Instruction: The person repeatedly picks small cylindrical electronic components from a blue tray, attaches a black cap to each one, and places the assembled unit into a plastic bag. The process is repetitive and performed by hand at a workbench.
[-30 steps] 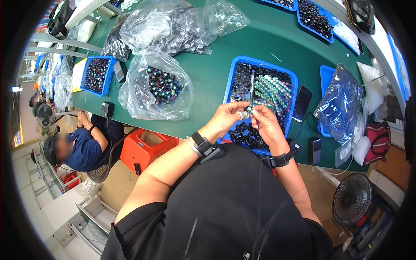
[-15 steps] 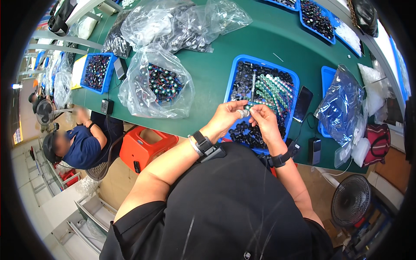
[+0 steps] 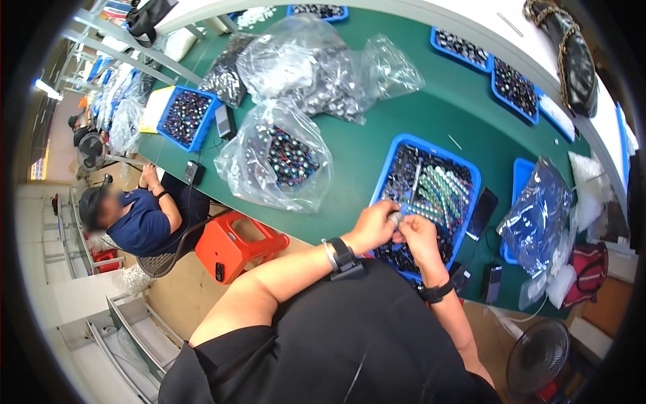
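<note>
Over the near side of a blue tray (image 3: 476,185), my left hand (image 3: 374,225) and my right hand (image 3: 420,237) meet with fingers pinched together. Whatever small piece they hold is hidden by the fingers. Something silvery and ring-like (image 3: 396,217) shows at my left fingertips. Inside the tray lie many small black round parts (image 3: 396,176). Beside them, pale green and clear bead-like pieces (image 3: 437,192) are laid in slanting rows with thin coloured wires. A slim grey rod, like a pen (image 3: 415,182), lies between the two groups.
Left of the tray, an open clear bag (image 3: 232,161) holds wired parts on the green table (image 3: 356,151). Larger bags (image 3: 289,60) lie behind it. A phone (image 3: 482,214) and a plastic-covered blue tray (image 3: 517,252) are at right. A seated person (image 3: 145,219) and red stool (image 3: 232,246) are left.
The whole view has tilted, so the table and tray sit lower in the picture. My hands stay together over the tray, with the fingers now closer and more curled.
</note>
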